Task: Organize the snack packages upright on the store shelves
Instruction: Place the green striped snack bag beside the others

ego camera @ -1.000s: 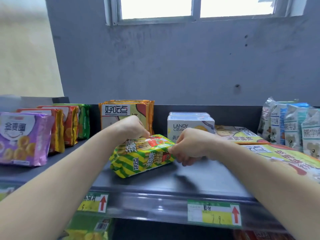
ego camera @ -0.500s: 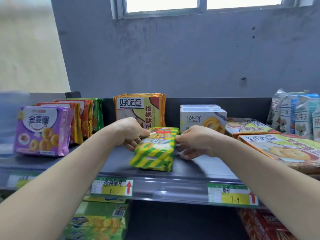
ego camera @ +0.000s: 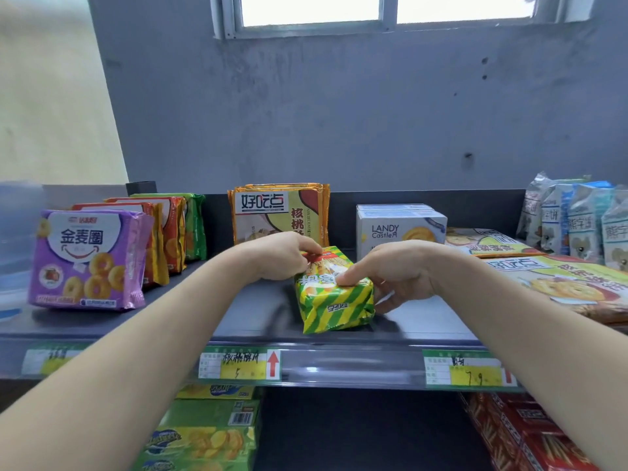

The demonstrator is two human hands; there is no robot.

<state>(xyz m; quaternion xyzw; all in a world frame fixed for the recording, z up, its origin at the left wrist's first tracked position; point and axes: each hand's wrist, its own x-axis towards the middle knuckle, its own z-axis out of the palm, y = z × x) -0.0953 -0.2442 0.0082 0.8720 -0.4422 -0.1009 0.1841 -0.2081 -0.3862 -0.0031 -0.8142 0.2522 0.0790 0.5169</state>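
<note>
A green and yellow striped snack package (ego camera: 334, 304) lies on the dark shelf (ego camera: 258, 321), its short end facing me. My left hand (ego camera: 278, 254) pinches its far left corner. My right hand (ego camera: 396, 271) grips its right side, with the thumb pressed on top. Behind it an orange walnut-biscuit package (ego camera: 282, 210) stands upright. A white Landy Castle box (ego camera: 401, 226) sits to the right of that.
A purple ring-biscuit package (ego camera: 88, 260) stands at the left, with orange and green packs behind it. Flat orange packages (ego camera: 560, 283) lie at the right, grey and blue bags (ego camera: 577, 215) behind them. Price tags (ego camera: 239, 363) line the shelf edge. Boxes fill the lower shelf.
The striped package has turned from slanting across the shelf to lying end-on toward me, and has shifted right. Both hands stayed on it. My view has moved left and lower.
</note>
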